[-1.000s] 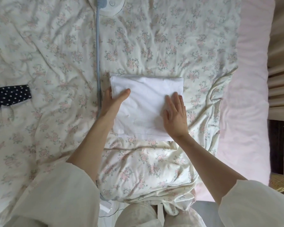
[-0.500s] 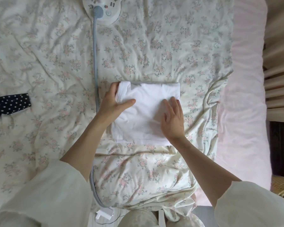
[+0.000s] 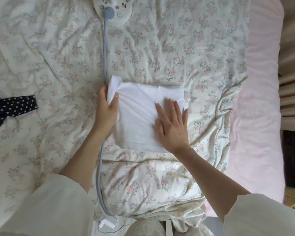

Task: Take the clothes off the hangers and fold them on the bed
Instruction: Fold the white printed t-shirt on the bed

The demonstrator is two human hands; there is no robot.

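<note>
From the head camera, looking down, a folded white garment [image 3: 143, 114] lies as a rough rectangle in the middle of a bed covered by a flowered quilt [image 3: 160, 53]. The garment rests flat on the quilt except at its far left corner, which is bunched and lifted.

The left hand [image 3: 107, 108] is at that far left corner. Its thumb and fingers are curled round the bunched cloth and pinch it, with the thumb on top of the fabric and the fingers behind it. The right hand [image 3: 173, 126] lies flat on the right part of the garment, fingers straight and spread, pointing away from the person, palm pressing down on the cloth; it holds nothing. Both forearms are bare, and loose cream sleeves [image 3: 46, 206] show at the near edge.

A grey cable [image 3: 105, 55] runs from a round white power strip [image 3: 113, 11] at the far edge, down past the left side of the garment and under the left wrist, toward the near edge of the bed. At the far left lies a dark cloth with white dots [image 3: 12, 104], well apart from the garment. On the right, beyond the quilt's edge, a pink sheet [image 3: 257, 106] covers the mattress.
</note>
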